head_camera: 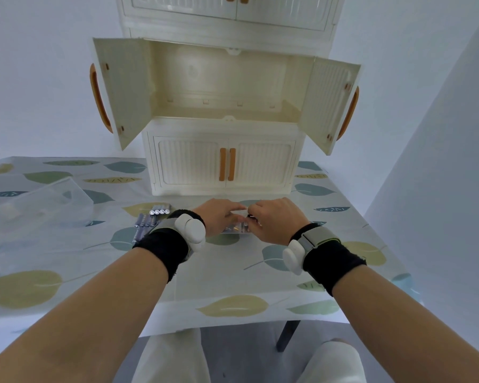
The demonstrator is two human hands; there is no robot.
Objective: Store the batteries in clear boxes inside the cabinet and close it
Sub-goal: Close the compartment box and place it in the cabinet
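A small clear box [236,228] with batteries inside sits on the table in front of the cabinet. My left hand [217,215] and my right hand [274,217] both grip it from either side, fingers meeting over its top. A pack of loose batteries [150,219] lies just left of my left wrist. The cream cabinet [227,161] stands at the table's back; its middle compartment [221,87] is open and bare, with both doors swung wide.
A large clear bin [39,205] rests on the left of the leaf-patterned tablecloth [233,277]. The cabinet's lower doors [227,164] with orange handles are closed. The open doors [116,89] jut out to either side. Walls close in on the right.
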